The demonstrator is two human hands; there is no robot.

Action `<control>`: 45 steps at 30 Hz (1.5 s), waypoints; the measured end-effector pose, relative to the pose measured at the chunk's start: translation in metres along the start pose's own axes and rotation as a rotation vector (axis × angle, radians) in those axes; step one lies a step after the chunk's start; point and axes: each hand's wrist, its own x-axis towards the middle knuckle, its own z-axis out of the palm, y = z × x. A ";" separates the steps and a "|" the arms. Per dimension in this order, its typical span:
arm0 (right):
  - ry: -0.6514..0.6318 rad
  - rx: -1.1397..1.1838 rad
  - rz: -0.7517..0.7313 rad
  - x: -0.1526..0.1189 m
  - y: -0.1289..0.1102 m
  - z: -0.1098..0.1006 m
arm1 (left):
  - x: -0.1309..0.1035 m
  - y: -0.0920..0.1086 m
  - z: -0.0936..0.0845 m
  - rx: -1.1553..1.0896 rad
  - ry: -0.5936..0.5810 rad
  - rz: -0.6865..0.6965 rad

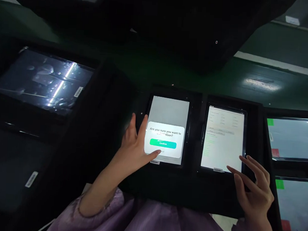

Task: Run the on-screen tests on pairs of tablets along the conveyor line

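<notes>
Two lit tablets lie side by side in black surrounds before me. The left tablet (169,111) shows a pop-up with a green "Confirm" button. Over its left edge is my left hand (135,145), fingers spread and holding nothing, the thumb at the pop-up's lower line of text. The right tablet (223,145) shows a white page with grey buttons and green text lines. At its lower right corner my right hand (257,190) has its fingers apart, the index fingertip near the screen's bottom edge. Whether either hand touches glass I cannot tell. A small barcode label (217,170) sits under the right screen.
To the left lies a dark glossy tablet (44,78) reflecting a light, with another dark screen (10,171) nearer me. On the right are two pale screens, an upper one (294,137) and a lower one (294,204), with green and red corners. Black material (184,35) hangs beyond.
</notes>
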 end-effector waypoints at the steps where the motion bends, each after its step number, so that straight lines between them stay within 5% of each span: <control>1: 0.006 0.001 0.004 -0.002 0.000 -0.001 | 0.000 -0.001 -0.001 -0.012 -0.005 -0.002; 7: -0.063 0.025 -0.034 0.001 -0.024 0.002 | -0.001 -0.002 -0.008 -0.184 -0.059 -0.012; 13: -0.269 0.193 -0.208 0.034 -0.082 0.045 | -0.005 0.002 -0.004 -0.239 0.009 -0.033; 18: -0.396 0.151 -0.296 0.050 -0.111 0.076 | 0.002 -0.006 -0.001 -0.615 0.190 -0.067; 25: -0.341 -0.006 -0.158 0.053 -0.109 0.087 | 0.018 -0.021 0.007 -1.034 0.435 -0.120; 45: -0.388 0.185 -0.291 0.062 -0.118 0.081 | 0.011 -0.020 0.006 -1.058 0.425 -0.126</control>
